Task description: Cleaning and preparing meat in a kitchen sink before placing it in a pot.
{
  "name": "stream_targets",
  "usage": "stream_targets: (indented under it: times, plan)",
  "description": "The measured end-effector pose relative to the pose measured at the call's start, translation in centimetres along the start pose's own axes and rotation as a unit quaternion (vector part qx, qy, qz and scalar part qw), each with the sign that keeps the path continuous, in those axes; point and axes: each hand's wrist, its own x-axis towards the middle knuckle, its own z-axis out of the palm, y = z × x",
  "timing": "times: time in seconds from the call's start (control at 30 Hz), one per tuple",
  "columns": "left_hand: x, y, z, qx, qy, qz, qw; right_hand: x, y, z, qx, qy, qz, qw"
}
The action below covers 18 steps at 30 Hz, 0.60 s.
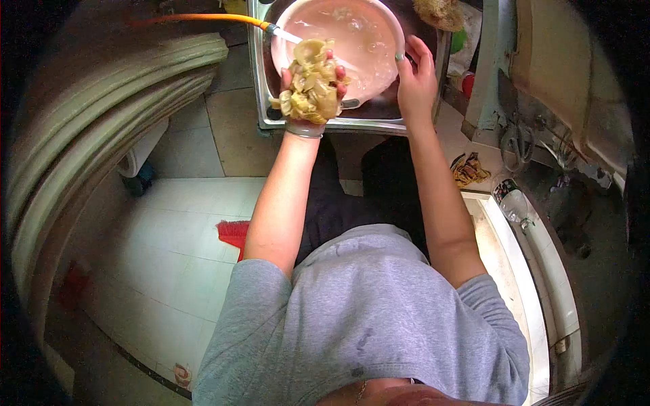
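Note:
Palm up over the near left part of a pale pink basin [398, 42], my left hand [305, 126] holds a clump of soft, curled yellowish-green pieces [313, 84]. The fingers curl round the clump's sides; what exact food it is, I cannot tell. Cloudy water with a few bubbles fills the basin. My right hand [417, 81] is at the basin's right rim, fingers apart and nothing in it. Whether its fingertips touch the rim is unclear. An orange hose [223, 17] with a pale end reaches over the basin's left rim, behind the clump.
The basin stands in a metal sink [258, 81]. A fibrous brown scrubber [440, 13] lies at its far right corner. To the right, dark yellow scraps [469, 169] lie near a clear plastic bottle [512, 203]. A red broom [233, 233] is on the floor by my left arm.

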Motion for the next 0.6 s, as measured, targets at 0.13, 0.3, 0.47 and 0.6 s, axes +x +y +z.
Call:
stream_targets:
  times: [0.13, 0.3, 0.47, 0.6]
  plan:
    - [0.0, 0.0, 0.9, 0.026, -0.001, 0.026, 0.999, 3.1, 7.2, -0.3, -0.071, 0.038, 0.156, 0.984]
    - [-0.4, -0.3, 0.3, 0.077, 0.019, 0.034, 0.996, 2.4, 11.1, -0.9, 0.189, 0.033, 0.283, 0.94]
    - [-0.6, -0.4, 0.8, 0.075, 0.006, 0.059, 0.995, 1.3, 12.1, -1.9, 0.354, 0.065, 0.273, 0.892]
    - [-0.8, -0.4, 0.4, 0.064, -0.021, 0.067, 0.996, 0.8, 11.5, -3.2, 0.379, 0.073, 0.281, 0.879]
